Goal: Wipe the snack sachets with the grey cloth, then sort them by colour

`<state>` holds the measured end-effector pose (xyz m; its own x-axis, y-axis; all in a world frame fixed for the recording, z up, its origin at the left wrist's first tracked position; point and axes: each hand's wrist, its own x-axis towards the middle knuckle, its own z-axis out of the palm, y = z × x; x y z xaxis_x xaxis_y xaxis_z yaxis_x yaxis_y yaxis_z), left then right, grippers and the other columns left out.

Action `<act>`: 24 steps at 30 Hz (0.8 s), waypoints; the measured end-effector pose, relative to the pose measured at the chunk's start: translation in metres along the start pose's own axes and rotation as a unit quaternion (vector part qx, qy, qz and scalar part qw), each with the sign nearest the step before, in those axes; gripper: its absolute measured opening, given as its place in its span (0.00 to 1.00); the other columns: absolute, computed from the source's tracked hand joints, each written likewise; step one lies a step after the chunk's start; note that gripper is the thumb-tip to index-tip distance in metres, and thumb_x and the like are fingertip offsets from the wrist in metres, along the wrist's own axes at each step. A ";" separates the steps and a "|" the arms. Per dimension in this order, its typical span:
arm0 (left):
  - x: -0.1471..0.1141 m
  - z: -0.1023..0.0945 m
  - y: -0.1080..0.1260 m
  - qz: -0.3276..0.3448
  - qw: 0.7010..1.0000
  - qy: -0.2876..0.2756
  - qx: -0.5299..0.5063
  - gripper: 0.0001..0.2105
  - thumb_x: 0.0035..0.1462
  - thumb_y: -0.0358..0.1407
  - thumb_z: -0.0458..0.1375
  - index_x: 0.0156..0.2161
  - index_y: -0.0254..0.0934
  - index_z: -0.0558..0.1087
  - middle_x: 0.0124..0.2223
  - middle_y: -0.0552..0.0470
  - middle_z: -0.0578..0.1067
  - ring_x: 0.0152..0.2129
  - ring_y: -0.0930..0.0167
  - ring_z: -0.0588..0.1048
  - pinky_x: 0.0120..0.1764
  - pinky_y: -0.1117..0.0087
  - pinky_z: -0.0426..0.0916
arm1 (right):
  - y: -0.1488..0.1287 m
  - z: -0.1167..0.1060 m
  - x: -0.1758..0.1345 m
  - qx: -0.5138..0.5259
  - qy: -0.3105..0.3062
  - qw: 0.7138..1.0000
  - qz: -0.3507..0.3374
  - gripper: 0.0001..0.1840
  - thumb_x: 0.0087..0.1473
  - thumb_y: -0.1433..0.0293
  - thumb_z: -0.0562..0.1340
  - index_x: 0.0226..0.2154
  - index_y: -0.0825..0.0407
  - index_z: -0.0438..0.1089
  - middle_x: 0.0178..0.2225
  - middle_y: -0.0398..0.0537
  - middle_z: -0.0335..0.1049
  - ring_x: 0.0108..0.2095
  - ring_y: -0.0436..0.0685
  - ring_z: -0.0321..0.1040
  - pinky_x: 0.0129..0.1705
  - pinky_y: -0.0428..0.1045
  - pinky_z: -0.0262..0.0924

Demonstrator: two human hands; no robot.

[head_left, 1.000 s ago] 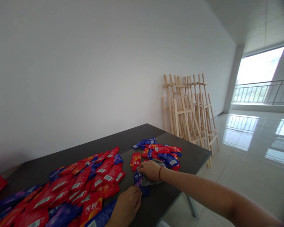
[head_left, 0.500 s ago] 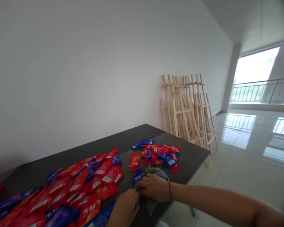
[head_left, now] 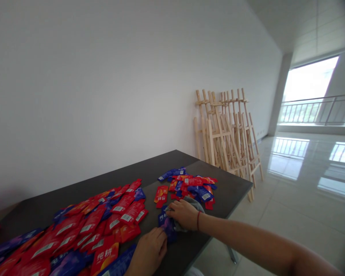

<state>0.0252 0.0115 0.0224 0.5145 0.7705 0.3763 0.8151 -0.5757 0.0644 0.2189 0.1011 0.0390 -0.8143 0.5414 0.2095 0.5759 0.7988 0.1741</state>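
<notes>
A blue packet (head_left: 168, 228) with white lettering lies flat on the dark table, in front of me. My right hand (head_left: 184, 214), with a red string at its wrist, is closed round a grey cloth (head_left: 194, 203) and presses it on the packet's upper part. At the packet's lower left edge, my left hand (head_left: 151, 247) has its fingers curled together, the fingertips against the packet. Just beyond lies a single red packet (head_left: 161, 194).
A large pile of red and blue packets (head_left: 97, 226) covers the table's left side. A smaller mixed pile (head_left: 194, 186) sits near the right end of the dark table (head_left: 224, 182). Wooden easels (head_left: 221, 134) lean against the white wall (head_left: 103, 96) beyond the corner.
My right hand has moved up with the cloth, from beside my left hand to the packet's upper part. More of the packet shows between my hands. My left hand has hardly moved.
</notes>
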 end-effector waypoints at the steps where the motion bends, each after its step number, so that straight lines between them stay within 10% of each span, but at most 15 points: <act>1: 0.000 0.001 -0.001 0.006 1.000 0.007 0.000 0.10 0.56 0.23 0.50 0.34 0.40 0.69 0.33 0.54 0.75 0.31 0.71 0.75 0.33 0.71 0.68 | -0.002 0.000 0.000 -0.004 0.005 1.000 -0.008 0.17 0.59 0.67 0.57 0.51 0.52 0.67 0.47 0.54 0.68 0.42 0.60 0.64 0.40 0.54 0.57; 11: 0.005 0.000 0.003 -0.027 0.999 -0.021 0.008 0.06 0.54 0.28 0.54 0.37 0.39 0.70 0.38 0.51 0.76 0.37 0.67 0.75 0.38 0.68 0.70 | -0.008 -0.006 -0.047 0.030 0.060 0.982 -0.174 0.16 0.63 0.66 0.52 0.51 0.43 0.67 0.53 0.46 0.66 0.43 0.55 0.62 0.39 0.51 0.52; 18: 0.034 0.004 0.019 -0.130 0.988 -0.069 0.054 0.26 0.51 0.39 0.58 0.56 0.34 0.64 0.55 0.40 0.70 0.53 0.58 0.68 0.52 0.58 0.66 | 0.014 0.006 -0.031 0.067 0.013 0.997 0.031 0.17 0.56 0.70 0.57 0.48 0.49 0.70 0.46 0.51 0.69 0.44 0.59 0.64 0.43 0.52 0.55; 24: 0.058 -0.004 0.026 -0.156 0.980 -0.104 0.059 0.30 0.54 0.27 0.50 0.63 0.38 0.56 0.63 0.35 0.60 0.50 0.59 0.73 0.47 0.61 0.68 | 0.011 0.010 -0.018 0.065 -0.010 0.994 0.091 0.15 0.56 0.67 0.56 0.44 0.53 0.72 0.41 0.55 0.69 0.42 0.62 0.65 0.44 0.55 0.57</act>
<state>0.0752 0.0400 0.0495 0.2689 0.9503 0.1570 0.9602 -0.2773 0.0336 0.2386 0.1027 0.0271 -0.6996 0.6838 0.2071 0.7002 0.7139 0.0082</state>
